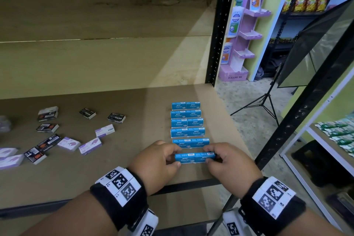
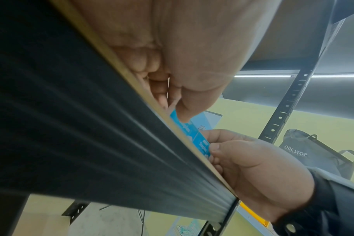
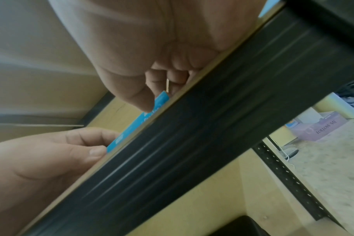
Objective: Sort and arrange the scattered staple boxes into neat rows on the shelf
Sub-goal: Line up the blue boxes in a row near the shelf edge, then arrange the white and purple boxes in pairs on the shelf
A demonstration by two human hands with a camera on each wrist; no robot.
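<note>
On the brown fibreboard shelf [image 1: 118, 168], near its front edge, the person holds a pair of blue cardboard staple boxes [image 1: 195, 157] set end to end. The left hand [image 1: 156, 161] pinches the left end of the pair between thumb and curled fingers, and the right hand [image 1: 229, 163] pinches the right end the same way. In the left wrist view the blue pair [image 2: 189, 135] shows just above the shelf's front lip with both thumbs on its near face; the right wrist view shows the same pair [image 3: 138, 123] from the other side.

Just behind the held pair stand five more rows of blue staple boxes [image 1: 187, 122], two boxes per row, lined up one behind another toward the back of the shelf. The nearest of those rows lies close behind the fingers of both hands.

Well to the left of the blue rows, black staple boxes [image 1: 116, 118] and white-and-purple staple boxes [image 1: 90, 146] lie scattered at varied angles on the shelf, some overlapping.

The black perforated steel upright [image 1: 220, 32] rises at the shelf's back right corner. Beyond it stand a purple cardboard display stand with lotion bottles [image 1: 243, 30] and a black light-stand tripod [image 1: 262, 101] on the speckled floor.
</note>
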